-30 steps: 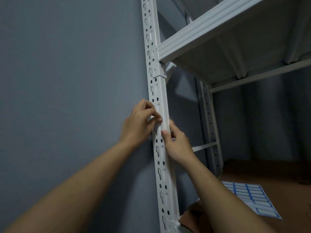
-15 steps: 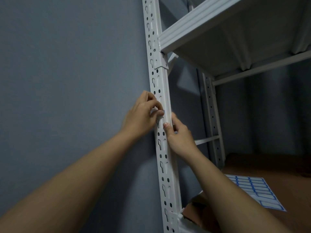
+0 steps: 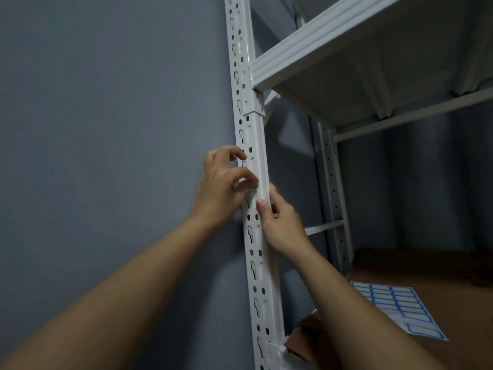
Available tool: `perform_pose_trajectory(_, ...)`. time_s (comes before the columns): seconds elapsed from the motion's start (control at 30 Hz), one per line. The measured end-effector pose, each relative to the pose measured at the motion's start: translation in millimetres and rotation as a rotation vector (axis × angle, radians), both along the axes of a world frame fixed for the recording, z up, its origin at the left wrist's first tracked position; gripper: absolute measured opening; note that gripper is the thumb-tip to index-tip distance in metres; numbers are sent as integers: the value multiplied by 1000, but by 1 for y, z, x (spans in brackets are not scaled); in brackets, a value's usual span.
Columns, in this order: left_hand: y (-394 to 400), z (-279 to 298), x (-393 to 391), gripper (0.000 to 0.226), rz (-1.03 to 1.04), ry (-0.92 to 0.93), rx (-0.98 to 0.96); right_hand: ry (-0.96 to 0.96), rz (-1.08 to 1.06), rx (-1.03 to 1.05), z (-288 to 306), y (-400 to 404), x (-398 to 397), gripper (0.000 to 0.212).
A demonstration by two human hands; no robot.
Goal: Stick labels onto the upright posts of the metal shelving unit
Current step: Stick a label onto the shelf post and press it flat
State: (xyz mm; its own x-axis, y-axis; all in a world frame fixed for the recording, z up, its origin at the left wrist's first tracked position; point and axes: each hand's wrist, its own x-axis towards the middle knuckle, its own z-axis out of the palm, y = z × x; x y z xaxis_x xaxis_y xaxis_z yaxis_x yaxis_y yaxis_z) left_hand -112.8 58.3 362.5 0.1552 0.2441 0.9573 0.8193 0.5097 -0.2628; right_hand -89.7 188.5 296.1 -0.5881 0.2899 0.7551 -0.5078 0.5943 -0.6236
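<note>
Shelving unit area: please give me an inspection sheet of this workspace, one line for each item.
Surface: brown shelf board low on the right; white upper shelf seen from below.
Job's things: white perforated front post; a white label seems to be pressed on its edge between the hands, hard to tell from the post; label sheet with blue-framed labels lies flat on the board.
Clutter: torn cardboard near the post's foot.
Hands: left hand has fingertips at the post's face; right hand presses its thumb on the post's edge.
Cables: nothing seen.
Surroundings: grey-blue wall; rear post.
</note>
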Motion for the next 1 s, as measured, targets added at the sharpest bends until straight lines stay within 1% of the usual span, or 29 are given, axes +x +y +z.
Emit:
perform_pose_trajectory(0.13,0,0,2,3,20,-89,-5,-9,-1,0,0,-1,1,48)
perform_pose_trajectory(0.27,1,-3,5,4,87,-141,-77,-18,-11,8,-1,-2,2,49)
perform_pose_trajectory(0.33,0,0,7,6,67,-178,-70,-21,-11,8,-1,-2,3,49)
perform_pose_trajectory(0.43,-2,5,8,5,60,-108,-91,-19,-3,1,-1,-3,4,48)
perform_pose_trajectory(0.53,-3,3,13,5,96,-102,-109,1,22,-18,1,0,9,47)
perform_pose_trajectory(0.63,-1,0,16,8,133,-54,-74,33,32,25,2,1,18,41)
perform_pose_trajectory(0.7,0,0,17,9,167,13,-77,33,20,42,3,0,21,41)
perform_pose_trajectory(0.8,2,-2,19,26,256,160,-105,14,-9,46,3,-1,17,46)
perform_pose_trajectory(0.87,4,-4,21,29,290,178,-101,12,-20,45,1,0,13,47)
perform_pose_trajectory(1.0,8,-3,22,25,360,195,-69,9,-31,37,0,0,12,47)
